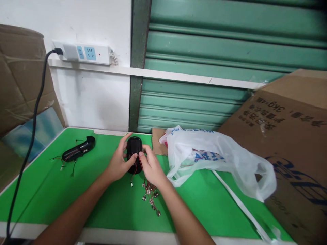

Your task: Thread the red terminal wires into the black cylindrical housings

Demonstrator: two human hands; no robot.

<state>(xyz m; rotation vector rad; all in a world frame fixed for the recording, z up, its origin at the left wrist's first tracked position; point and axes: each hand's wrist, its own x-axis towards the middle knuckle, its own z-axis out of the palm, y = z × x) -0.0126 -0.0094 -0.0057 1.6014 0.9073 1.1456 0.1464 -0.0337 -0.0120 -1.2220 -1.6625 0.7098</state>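
Observation:
Both hands hold a black oval plastic housing (134, 146) over the green table top (112, 207). My left hand (119, 161) grips its left side, thumb on the inner face. On the right side, my right hand (151, 166) has its thumb pressed near the middle. Thin red and black wires run out of the housing, one ending in a small white connector (131, 184). A bundle of small round metal parts on red wires (151, 195) hangs below my right hand; whether the fingers hold it is hidden.
A second black curved housing with wires (78, 150) lies at the left. To the right is a white plastic bag (204, 153) before a large cardboard box (288, 136). A black cable (38, 102) drops from the power strip (84, 52) along the left.

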